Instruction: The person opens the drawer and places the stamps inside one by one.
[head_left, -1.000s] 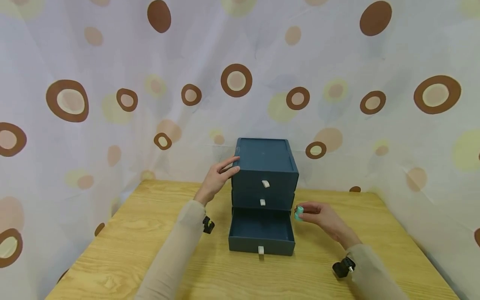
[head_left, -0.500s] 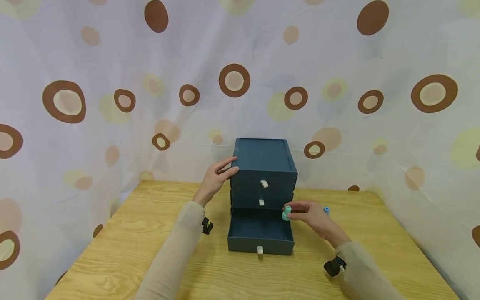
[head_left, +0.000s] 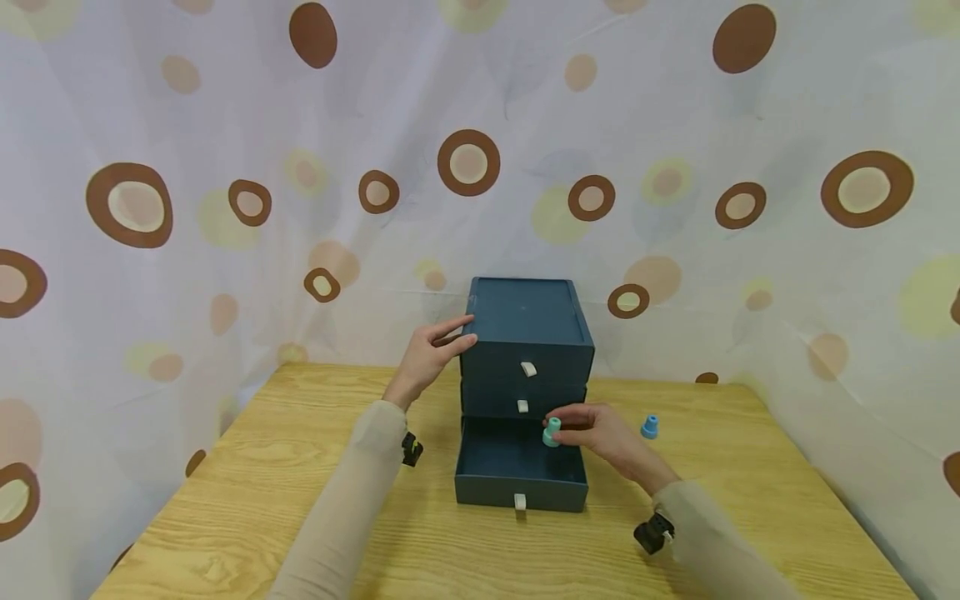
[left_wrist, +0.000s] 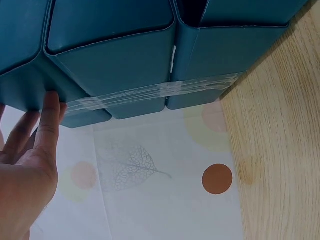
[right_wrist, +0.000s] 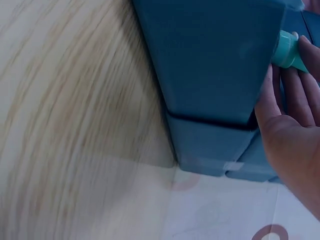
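A dark blue three-drawer cabinet (head_left: 525,312) stands on the table, its bottom drawer (head_left: 521,493) pulled out and the upper two closed. With nearly straight fingers, my left hand (head_left: 423,358) touches the cabinet's upper left side; the left wrist view shows fingertips (left_wrist: 49,112) against the side wall. Between thumb and fingers, my right hand (head_left: 603,435) pinches a small teal stepped piece with a hole in its top (head_left: 552,432), held upright over the right part of the open drawer. Part of that teal piece (right_wrist: 286,49) also shows in the right wrist view.
A similar blue stepped piece (head_left: 650,427) stands on the wooden table (head_left: 247,500), right of the cabinet. White fabric tabs (head_left: 521,502) serve as drawer pulls. Clear tape (left_wrist: 165,90) runs along the cabinet's side. A patterned curtain (head_left: 480,233) hangs behind.
My right hand has moved left with the teal piece, from beside the cabinet to over the open drawer. The blue piece has come into sight. My left hand stays on the cabinet.
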